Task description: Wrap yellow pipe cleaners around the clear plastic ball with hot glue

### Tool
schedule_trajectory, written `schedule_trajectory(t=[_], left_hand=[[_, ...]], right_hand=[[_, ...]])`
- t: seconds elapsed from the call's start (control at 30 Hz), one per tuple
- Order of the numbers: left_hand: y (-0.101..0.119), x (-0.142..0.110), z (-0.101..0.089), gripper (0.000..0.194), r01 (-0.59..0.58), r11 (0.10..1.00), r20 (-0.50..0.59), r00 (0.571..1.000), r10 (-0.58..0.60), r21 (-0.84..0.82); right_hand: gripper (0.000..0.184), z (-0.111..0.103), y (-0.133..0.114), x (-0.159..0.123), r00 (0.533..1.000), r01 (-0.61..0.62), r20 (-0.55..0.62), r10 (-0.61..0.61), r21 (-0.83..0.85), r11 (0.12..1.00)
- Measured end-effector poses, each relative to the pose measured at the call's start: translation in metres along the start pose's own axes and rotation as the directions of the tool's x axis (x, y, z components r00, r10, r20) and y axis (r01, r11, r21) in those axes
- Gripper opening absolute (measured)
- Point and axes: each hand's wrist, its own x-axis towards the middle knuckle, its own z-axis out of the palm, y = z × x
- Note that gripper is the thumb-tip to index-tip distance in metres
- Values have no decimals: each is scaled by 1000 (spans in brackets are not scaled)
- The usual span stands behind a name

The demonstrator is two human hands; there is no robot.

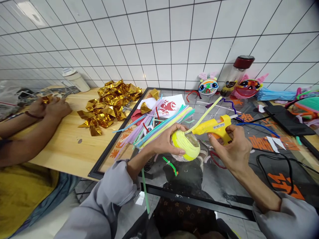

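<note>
My left hand (166,141) is closed round a small clear round container (196,141) wrapped in bands of yellow pipe cleaner (183,141). In my right hand (235,144) is a yellow hot glue gun (211,127), its nozzle touching or very near the top edge of the wrapping. A loose pale-yellow pipe cleaner (208,111) rises from the work behind the gun. Just beyond my left hand lies a bundle of pastel pipe cleaners (161,127). Below the container, a short green pipe cleaner piece (170,166) rests on the glass.
Two decorated animal-face crafts, one white (208,87) and one pink (246,88), stand by a lidded bottle (233,78) at the wall. Gold folded paper (109,103) is heaped to the left, near a co-worker's hands (53,108). A phone (289,119) and black cable (274,154) lie right.
</note>
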Motion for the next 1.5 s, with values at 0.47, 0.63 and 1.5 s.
schedule_trajectory(t=[0.47, 0.63, 1.5], left_hand=[[-5, 0, -1, 66, -12, 1000, 4, 1000, 12, -16], [-3, 0, -1, 65, -9, 1000, 0, 1000, 9, -23], [1, 0, 0, 66, 41, 998, 17, 999, -40, -55]], right_hand=[[33, 1, 7, 5, 985, 138, -104, -140, -25, 990], [33, -2, 9, 3, 986, 130, -100, -130, -4, 991], [25, -3, 3, 5, 963, 237, -114, -243, -64, 969]])
